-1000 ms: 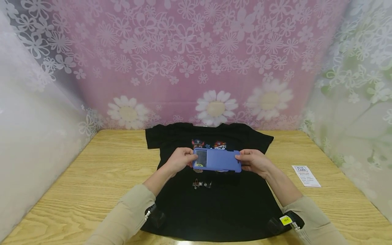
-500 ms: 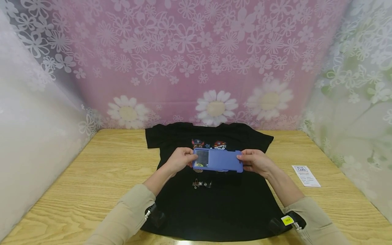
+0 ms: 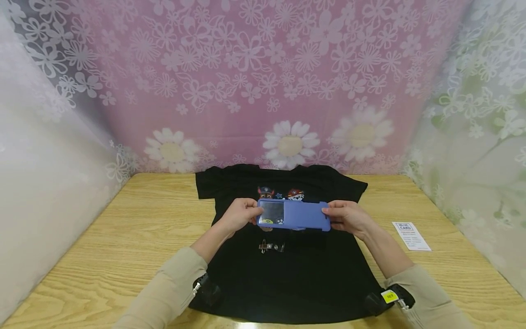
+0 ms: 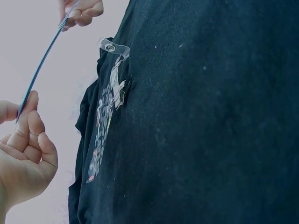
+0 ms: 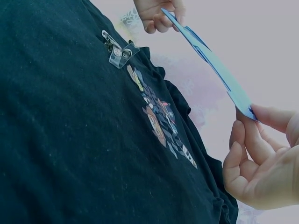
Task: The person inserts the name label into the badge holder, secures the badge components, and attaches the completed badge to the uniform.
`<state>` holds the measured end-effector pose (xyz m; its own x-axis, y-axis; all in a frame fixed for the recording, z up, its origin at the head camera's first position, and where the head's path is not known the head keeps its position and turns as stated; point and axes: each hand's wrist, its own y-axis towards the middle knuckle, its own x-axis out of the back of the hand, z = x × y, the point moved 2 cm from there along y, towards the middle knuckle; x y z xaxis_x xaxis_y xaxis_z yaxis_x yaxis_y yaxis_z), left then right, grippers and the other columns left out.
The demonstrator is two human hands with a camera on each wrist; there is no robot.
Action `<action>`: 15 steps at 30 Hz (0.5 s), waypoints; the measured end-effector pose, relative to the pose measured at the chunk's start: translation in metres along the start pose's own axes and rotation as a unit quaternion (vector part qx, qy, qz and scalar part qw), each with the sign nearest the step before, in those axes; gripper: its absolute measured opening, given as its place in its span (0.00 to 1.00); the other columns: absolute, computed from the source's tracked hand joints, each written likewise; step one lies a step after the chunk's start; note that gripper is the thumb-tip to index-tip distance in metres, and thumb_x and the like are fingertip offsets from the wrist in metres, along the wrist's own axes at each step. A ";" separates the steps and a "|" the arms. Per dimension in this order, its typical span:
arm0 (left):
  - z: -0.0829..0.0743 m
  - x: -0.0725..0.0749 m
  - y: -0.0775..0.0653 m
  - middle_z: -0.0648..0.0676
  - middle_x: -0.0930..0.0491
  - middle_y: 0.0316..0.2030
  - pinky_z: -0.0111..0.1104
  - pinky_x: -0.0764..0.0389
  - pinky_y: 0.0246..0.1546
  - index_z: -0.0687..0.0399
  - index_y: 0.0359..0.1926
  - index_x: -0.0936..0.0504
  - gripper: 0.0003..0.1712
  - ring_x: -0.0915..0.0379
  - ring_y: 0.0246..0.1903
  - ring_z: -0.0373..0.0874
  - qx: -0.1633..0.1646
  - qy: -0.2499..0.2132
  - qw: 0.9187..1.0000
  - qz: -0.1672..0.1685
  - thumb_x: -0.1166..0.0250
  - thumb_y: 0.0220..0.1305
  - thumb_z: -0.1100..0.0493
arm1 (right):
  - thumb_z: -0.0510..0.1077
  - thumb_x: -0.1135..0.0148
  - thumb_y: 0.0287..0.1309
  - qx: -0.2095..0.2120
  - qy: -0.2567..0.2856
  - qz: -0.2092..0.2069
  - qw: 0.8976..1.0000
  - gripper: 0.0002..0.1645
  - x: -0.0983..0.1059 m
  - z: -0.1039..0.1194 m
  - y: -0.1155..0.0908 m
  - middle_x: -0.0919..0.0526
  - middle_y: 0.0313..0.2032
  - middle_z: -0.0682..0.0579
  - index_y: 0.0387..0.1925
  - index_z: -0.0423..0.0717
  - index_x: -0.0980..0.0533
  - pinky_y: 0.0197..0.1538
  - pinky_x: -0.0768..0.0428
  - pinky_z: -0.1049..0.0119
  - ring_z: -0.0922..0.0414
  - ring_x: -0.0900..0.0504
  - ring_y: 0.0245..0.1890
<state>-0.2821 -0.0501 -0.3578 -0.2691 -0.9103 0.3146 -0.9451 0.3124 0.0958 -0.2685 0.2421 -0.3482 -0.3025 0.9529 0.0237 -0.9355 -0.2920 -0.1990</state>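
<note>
2 hands above black T-shirt (image 3: 296, 283): left hand (image 3: 239, 215) and right hand (image 3: 349, 218), thumbs and fingers pinching opposite ends of blue card holder (image 3: 306, 215), also above T-shirt. Overly hard outward pull could jerk card holder apart, dropping 1 piece onto T-shirt.

In the head view, a floral curtain (image 3: 246, 91) hangs at twelve o'clock; on the tabletop (image 3: 123, 237), a black T-shirt (image 3: 296, 283) at six, a white card (image 3: 412, 236) at four.
</note>
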 end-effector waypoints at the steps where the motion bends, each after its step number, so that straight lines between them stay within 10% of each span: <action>1: 0.000 0.000 0.000 0.51 0.25 0.20 0.48 0.24 0.35 0.63 0.20 0.28 0.12 0.29 0.21 0.41 0.000 0.001 1.000 -0.001 0.42 0.60 0.64 | 0.39 0.43 0.60 -0.001 -0.002 -0.006 1.000 0.09 0.001 0.000 0.000 0.20 0.26 0.56 0.25 0.52 0.25 0.38 0.26 0.64 0.60 0.22 0.30; 15: 0.003 0.002 0.000 0.51 0.26 0.22 0.50 0.24 0.38 0.62 0.21 0.28 0.12 0.29 0.22 0.41 0.014 0.003 1.000 0.003 0.41 0.60 0.62 | 0.41 0.43 0.61 -0.004 -0.024 -0.002 1.000 0.07 0.009 -0.002 -0.003 0.19 0.27 0.58 0.29 0.55 0.22 0.42 0.28 0.60 0.60 0.21 0.31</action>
<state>-0.2833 -0.0531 -0.3602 -0.2731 -0.9070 0.3206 -0.9484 0.3096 0.0679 -0.2682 0.2513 -0.3489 -0.3080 0.9488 0.0706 -0.9351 -0.2882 -0.2063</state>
